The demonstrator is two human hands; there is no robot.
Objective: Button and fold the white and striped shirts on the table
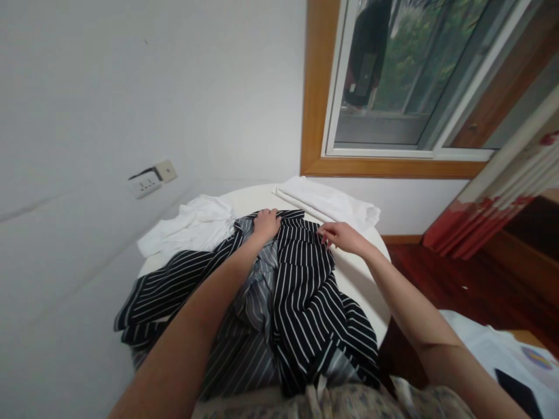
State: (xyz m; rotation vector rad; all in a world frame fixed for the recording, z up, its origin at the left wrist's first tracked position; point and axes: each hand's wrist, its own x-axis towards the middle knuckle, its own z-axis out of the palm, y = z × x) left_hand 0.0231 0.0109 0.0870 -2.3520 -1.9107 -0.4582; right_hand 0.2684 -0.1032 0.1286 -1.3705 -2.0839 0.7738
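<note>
A black shirt with white stripes (pixel 305 279) lies spread and rumpled over a round white table (pixel 364 279), its front part open so that the greyer inner side shows. My left hand (pixel 266 224) is at the top of the shirt near the collar, its fingers curled over the cloth. At the upper right edge of the shirt, by the shoulder, my right hand (pixel 338 235) pinches the fabric between thumb and fingers. One striped sleeve stretches out to the left. The cloth under my left palm is hidden.
A crumpled white garment (pixel 192 224) lies on the table's left side, and a folded white one (pixel 329 198) at the back right. The table stands against a wall with a socket (pixel 146 185). A window (pixel 384 75) and a curtain (pixel 493 180) are to the right.
</note>
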